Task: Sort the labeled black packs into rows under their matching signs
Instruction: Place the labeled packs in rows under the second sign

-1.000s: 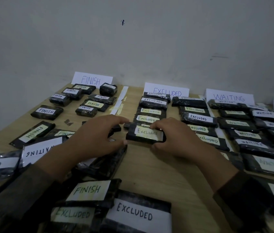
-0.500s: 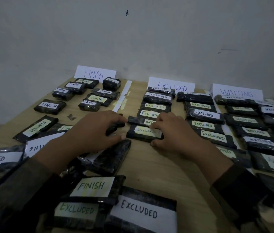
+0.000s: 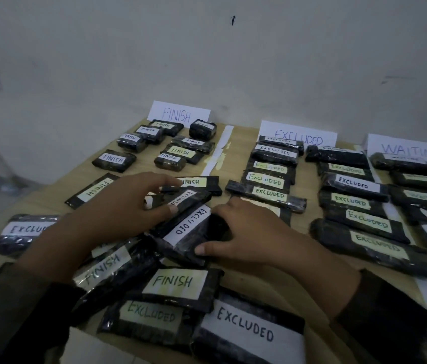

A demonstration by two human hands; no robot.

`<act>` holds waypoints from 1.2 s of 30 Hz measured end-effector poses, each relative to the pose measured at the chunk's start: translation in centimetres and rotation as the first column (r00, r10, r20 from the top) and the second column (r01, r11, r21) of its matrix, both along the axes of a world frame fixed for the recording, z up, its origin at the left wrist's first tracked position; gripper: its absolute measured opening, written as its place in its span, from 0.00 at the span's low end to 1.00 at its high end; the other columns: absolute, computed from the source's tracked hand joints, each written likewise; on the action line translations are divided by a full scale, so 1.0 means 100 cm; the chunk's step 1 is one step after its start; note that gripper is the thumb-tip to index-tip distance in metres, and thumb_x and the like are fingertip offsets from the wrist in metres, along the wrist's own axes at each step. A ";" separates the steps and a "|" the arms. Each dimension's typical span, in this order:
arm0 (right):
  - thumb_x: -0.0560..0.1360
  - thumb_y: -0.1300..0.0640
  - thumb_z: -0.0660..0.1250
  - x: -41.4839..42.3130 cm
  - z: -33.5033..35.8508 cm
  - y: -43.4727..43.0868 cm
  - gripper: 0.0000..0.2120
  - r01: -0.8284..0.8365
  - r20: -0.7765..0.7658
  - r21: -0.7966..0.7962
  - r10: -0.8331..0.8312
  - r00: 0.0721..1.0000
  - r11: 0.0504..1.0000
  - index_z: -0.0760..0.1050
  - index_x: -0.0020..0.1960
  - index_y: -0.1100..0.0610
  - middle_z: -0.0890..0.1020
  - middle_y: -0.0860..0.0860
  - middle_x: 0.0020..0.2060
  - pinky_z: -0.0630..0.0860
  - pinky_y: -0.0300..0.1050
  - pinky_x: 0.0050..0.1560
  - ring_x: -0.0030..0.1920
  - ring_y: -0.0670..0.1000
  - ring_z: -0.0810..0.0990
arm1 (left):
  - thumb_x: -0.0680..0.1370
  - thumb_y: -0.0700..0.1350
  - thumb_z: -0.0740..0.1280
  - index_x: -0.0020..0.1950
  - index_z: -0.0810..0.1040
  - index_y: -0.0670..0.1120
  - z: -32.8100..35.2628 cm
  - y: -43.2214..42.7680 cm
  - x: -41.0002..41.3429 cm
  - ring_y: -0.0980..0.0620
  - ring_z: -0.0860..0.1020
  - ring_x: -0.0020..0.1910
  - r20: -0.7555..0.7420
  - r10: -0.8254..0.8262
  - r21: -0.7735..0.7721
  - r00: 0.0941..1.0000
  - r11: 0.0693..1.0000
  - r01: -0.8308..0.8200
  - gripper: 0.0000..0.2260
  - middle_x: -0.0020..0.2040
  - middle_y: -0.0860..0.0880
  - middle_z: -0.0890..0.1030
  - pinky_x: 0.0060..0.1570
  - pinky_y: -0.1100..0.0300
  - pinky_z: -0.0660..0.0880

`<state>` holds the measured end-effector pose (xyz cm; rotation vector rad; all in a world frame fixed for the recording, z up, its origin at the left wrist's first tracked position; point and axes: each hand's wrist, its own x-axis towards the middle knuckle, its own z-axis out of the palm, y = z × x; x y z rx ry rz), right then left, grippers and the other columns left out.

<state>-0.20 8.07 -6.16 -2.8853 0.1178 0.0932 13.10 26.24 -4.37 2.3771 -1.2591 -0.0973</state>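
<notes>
Three paper signs stand at the wall: FINISH (image 3: 178, 115), EXCLUDED (image 3: 299, 137) and WAITING (image 3: 411, 151), each with rows of labeled black packs below. A loose pile of packs lies at the near left. My left hand (image 3: 128, 206) pinches the end of a narrow EXCLUDED pack (image 3: 183, 199) between thumb and fingers. My right hand (image 3: 246, 232) grips a wider EXCLUDED pack (image 3: 188, 228) that lies slanted in the pile, thumb on its near edge. Just behind my right fingers lies a white-labeled pack (image 3: 283, 212) at the foot of the left EXCLUDED row, partly hidden.
Near me lie a FINISH pack (image 3: 173, 281) and two large EXCLUDED packs (image 3: 246, 329). Another EXCLUDED pack (image 3: 26, 229) lies at the left table edge. A white paper strip (image 3: 219, 151) separates the FINISH and EXCLUDED zones. Bare wood (image 3: 272, 282) shows beneath my right forearm.
Both hands let go of the pack set at the foot of the EXCLUDED row and drew back to the near pile. Each now holds a different EXCLUDED pack.
</notes>
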 end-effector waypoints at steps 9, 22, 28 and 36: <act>0.59 0.37 0.77 0.009 -0.004 0.013 0.44 0.119 0.020 0.287 -0.130 0.991 0.950 0.62 0.69 0.45 0.65 0.48 0.63 0.69 0.43 0.50 0.61 0.50 0.69 | 0.70 0.55 0.71 0.63 0.70 0.65 -0.004 0.019 -0.010 0.60 0.76 0.48 -0.001 0.066 -0.002 0.998 0.998 -0.066 0.23 0.57 0.61 0.77 0.50 0.54 0.75; 0.62 0.50 0.80 0.029 -0.009 0.012 0.35 0.191 -0.034 0.607 -0.215 0.976 0.771 0.69 0.66 0.46 0.65 0.48 0.62 0.70 0.51 0.65 0.65 0.52 0.68 | 0.74 0.57 0.67 0.59 0.76 0.58 -0.025 0.029 -0.010 0.59 0.73 0.52 0.062 0.164 -0.133 0.985 0.979 -0.155 0.14 0.56 0.58 0.76 0.45 0.64 0.68; 0.68 0.48 0.75 0.032 -0.010 0.012 0.27 0.180 0.017 0.532 -0.222 0.975 0.828 0.72 0.65 0.46 0.71 0.48 0.63 0.73 0.48 0.62 0.63 0.50 0.72 | 0.73 0.59 0.67 0.59 0.76 0.58 -0.026 0.030 -0.013 0.59 0.73 0.50 0.052 0.226 -0.149 0.973 0.965 -0.216 0.16 0.55 0.58 0.76 0.41 0.68 0.66; 0.72 0.38 0.66 0.037 -0.005 0.024 0.23 0.146 0.103 0.228 -0.173 0.979 0.963 0.70 0.63 0.45 0.72 0.46 0.59 0.72 0.47 0.54 0.57 0.49 0.73 | 0.70 0.62 0.67 0.60 0.74 0.61 -0.026 0.030 -0.015 0.70 0.71 0.40 -0.012 0.292 -0.171 0.956 0.942 -0.289 0.20 0.49 0.65 0.76 0.35 0.72 0.64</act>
